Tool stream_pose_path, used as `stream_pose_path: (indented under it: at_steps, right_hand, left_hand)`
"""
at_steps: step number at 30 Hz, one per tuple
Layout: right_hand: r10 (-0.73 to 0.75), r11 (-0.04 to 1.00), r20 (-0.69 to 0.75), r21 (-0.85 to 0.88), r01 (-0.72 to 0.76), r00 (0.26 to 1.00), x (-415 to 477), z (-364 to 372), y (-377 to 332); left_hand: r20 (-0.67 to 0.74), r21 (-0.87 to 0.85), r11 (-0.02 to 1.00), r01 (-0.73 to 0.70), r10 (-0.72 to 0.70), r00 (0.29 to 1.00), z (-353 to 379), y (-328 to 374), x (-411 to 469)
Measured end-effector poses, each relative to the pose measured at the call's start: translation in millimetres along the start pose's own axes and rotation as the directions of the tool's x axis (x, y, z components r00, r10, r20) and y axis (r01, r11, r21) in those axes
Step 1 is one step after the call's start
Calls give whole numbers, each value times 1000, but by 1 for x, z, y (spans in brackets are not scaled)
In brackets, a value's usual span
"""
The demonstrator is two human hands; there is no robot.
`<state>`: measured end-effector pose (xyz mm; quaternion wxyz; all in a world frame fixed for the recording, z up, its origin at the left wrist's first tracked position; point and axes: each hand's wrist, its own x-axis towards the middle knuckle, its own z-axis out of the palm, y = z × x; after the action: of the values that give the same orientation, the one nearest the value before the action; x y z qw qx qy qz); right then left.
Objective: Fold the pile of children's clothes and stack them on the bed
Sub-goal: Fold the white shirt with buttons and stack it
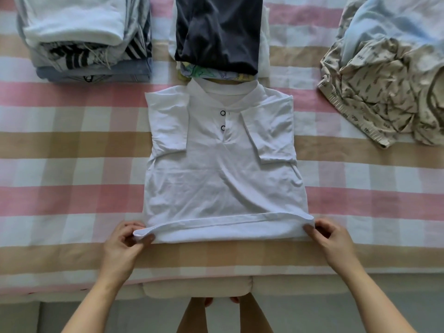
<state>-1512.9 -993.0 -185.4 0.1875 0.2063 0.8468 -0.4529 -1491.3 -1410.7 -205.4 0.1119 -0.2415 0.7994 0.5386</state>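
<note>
A white short-sleeved shirt lies flat and face up on the checked bed. Its collar points away from the person and both sleeves are turned in over the chest. The left hand pinches the near-left corner of the hem between thumb and fingers. The right hand pinches the near-right corner the same way, and the hem between them is raised slightly off the bed. The thin fabric looks light, soft and limp (it would likely sag in the middle if lifted by the corners alone). Holding both hem corners and keeping the edge taut seems the sound way to carry it up towards the collar. Nothing about it suggests fragility or slipperiness. Beyond the collar sit a white-topped stack and a navy-topped stack, the latter just beside the collar. The unfolded pile lies at far right, well apart.
</note>
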Motion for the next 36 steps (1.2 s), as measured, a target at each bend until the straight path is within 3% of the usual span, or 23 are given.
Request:
stream_pose_path:
  at_steps: [3, 5, 10, 16, 21, 26, 36]
  right_hand:
    - [-20, 977, -127, 207, 46, 992, 3, 4, -14]
    - [-45, 965, -223, 244, 100, 974, 13, 5, -31]
    - [-134, 959, -437, 171, 228, 890, 74, 11, -76]
    - [-180, 963, -528, 78, 259, 830, 168, 14, -123]
    - [-183, 973, -541, 21, 230, 821, 230, 19, -135]
    - [-89, 995, -479, -12, 95, 873, 253, 18, -131]
    - [141, 977, -311, 197, -81, 940, 116, 18, -79]
  left_hand:
    - [-106, -112, 994, -1, -11, 994, 5, 18, 6]
    - [-201, -109, 992, -65, 43, 979, 8, 39, 19]
    - [-383, -49, 970, -238, 202, 901, 26, 88, 83]
    - [-423, -20, 965, -263, 230, 877, 38, 126, 173]
    - [-403, 63, 969, -238, 243, 882, 47, 140, 229]
    - [-320, 99, 985, -139, 164, 933, 47, 132, 247]
    - [-363, 38, 999, 16, -1, 932, 33, 75, 122]
